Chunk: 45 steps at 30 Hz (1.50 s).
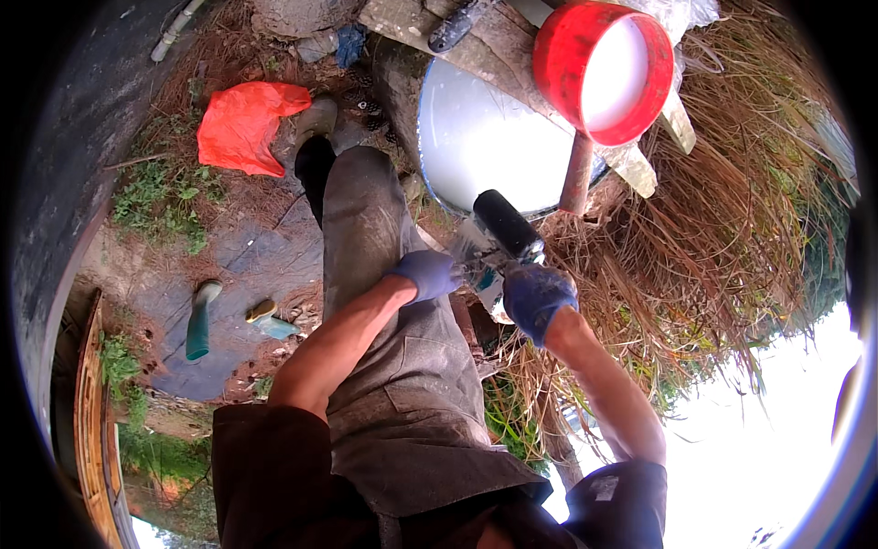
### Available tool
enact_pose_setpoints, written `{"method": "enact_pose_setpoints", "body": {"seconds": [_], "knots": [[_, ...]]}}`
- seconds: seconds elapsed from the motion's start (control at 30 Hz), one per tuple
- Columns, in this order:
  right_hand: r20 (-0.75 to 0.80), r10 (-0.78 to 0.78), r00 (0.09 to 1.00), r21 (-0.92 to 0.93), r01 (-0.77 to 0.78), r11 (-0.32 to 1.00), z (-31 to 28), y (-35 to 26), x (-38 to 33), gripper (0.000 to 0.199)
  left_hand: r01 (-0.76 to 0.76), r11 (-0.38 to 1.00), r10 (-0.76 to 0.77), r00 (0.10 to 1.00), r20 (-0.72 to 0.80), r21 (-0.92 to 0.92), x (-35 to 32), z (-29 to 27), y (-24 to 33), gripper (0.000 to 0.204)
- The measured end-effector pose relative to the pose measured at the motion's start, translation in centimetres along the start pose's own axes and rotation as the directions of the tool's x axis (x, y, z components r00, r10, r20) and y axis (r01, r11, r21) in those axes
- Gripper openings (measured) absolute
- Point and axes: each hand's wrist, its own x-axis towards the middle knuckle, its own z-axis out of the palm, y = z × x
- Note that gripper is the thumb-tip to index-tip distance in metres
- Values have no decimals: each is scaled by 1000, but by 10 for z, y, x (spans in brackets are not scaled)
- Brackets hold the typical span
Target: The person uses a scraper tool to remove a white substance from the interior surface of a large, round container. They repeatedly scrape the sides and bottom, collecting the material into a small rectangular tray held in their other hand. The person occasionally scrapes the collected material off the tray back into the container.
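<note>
My left hand [426, 275] and my right hand [540, 297], both in blue-purple gloves, are closed close together above my right thigh. Between them is a dark, rounded cylinder [508, 226] with clear, shiny material [474, 250] beside it. My right fingers wrap its lower end, while the left fingers pinch the shiny part; its exact kind is unclear. Just beyond stands a wide blue-rimmed basin [422, 137] filled with white liquid. Across it, on wooden boards [508, 46], rests a red scoop [560, 69] with white liquid inside and a wooden handle [576, 174].
A black-handled tool [457, 26] lies on the boards. Dry grass [658, 274] crowds the right side. To the left are an orange-red plastic bag [249, 123], a pair of green boots [198, 322] and dark ground sheeting [215, 366]. A dark wall [78, 137] runs along the far left.
</note>
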Motion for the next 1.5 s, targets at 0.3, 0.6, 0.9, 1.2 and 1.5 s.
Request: {"method": "enact_pose_setpoints", "body": {"seconds": [0.3, 0.6, 0.9, 1.2, 1.5], "knots": [[144, -123, 982, -175, 147, 974, -5, -8, -5, 20, 78, 996, -81, 993, 84, 34, -3, -7, 8, 50], [23, 2, 1000, -24, -2, 1000, 10, -9, -12, 22, 29, 999, -30, 997, 65, 12, 5, -2, -2, 55], [32, 101, 994, 126, -104, 987, 18, -11, -3, 19, 9, 999, -14, 994, 109, 53, 4, -17, 3, 54], [-84, 118, 989, 53, -114, 992, 24, -12, -29, 23, 13, 999, -17, 997, 76, 49, 4, -8, -3, 54], [50, 104, 993, 79, -107, 991, 17, -14, 18, 22, 17, 998, -21, 997, 74, 57, 11, -3, -7, 58]]}}
